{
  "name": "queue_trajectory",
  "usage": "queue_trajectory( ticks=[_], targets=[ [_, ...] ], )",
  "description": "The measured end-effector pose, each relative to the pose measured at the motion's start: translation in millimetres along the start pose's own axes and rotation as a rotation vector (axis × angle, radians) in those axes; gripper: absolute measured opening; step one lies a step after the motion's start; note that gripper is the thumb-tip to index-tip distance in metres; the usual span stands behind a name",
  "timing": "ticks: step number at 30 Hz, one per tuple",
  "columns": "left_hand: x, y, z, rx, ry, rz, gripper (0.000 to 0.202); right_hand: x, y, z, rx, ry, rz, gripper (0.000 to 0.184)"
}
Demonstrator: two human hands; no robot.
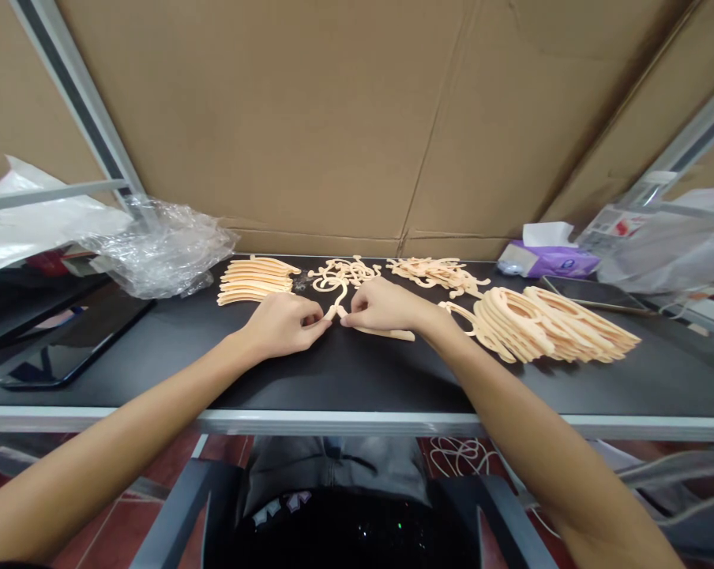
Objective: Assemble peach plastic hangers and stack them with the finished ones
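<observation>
Peach plastic hook (340,299) pinched between left grip (283,325) and right grip (384,307), both narrow.

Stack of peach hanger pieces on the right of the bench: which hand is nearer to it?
Right. The right hand is just left of the stack of peach hanger pieces, not touching it; the left hand is farther left, beyond the right hand.
</observation>
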State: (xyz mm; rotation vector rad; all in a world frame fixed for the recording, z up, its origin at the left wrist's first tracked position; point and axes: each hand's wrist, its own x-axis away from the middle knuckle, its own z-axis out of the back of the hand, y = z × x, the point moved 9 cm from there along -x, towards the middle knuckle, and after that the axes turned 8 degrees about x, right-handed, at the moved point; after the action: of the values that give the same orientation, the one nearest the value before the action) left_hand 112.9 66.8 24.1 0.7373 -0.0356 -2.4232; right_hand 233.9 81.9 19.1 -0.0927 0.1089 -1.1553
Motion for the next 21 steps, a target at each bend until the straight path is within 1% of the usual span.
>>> queue_trajectory(
  ticks=[4,6,7,8,9,10,11,12,14,16,18,21],
  targets=[
    [0,2,-2.8,-0.055,-0.022,-0.042,0.029,0,4,5,0.022,0.010,-0.021,0.034],
    [0,2,-3.2,-0.066,-0.024,-0.053,0.028,1,18,18,0.026,0.089,-0.081,0.029],
    [0,1,-3.3,-0.069,-0.022,-0.054,0.028,4,31,28,0.039,0.163,-0.148,0.024],
    [0,1,-3.2,-0.070,-0.020,-0.053,0.027,9,47,39,0.071,0.248,-0.245,0.021],
    [0,1,-3.4,-0.071,-0.019,-0.051,0.027,16,66,50,0.118,0.327,-0.376,0.022],
    [-1,1,-3.6,-0.070,-0.020,-0.051,0.027,25,84,57,0.151,0.378,-0.501,0.025],
    [-1,1,-3.6,-0.070,-0.018,-0.052,0.028,32,99,61,0.174,0.399,-0.599,0.026],
    [-1,1,-3.4,-0.070,-0.016,-0.052,0.028,38,112,63,0.191,0.399,-0.671,0.027],
    [-1,1,-2.8,-0.071,-0.013,-0.053,0.029,43,129,59,0.200,0.350,-0.741,0.029],
    [-2,1,-2.2,-0.069,-0.014,-0.052,0.031,42,136,51,0.203,0.275,-0.736,0.030],
    [-2,1,-1.8,-0.067,-0.016,-0.050,0.031,38,137,45,0.211,0.225,-0.701,0.030],
    [-2,1,-0.8,-0.070,-0.006,-0.052,0.030,38,143,43,0.230,0.217,-0.715,0.031]
  ],
)
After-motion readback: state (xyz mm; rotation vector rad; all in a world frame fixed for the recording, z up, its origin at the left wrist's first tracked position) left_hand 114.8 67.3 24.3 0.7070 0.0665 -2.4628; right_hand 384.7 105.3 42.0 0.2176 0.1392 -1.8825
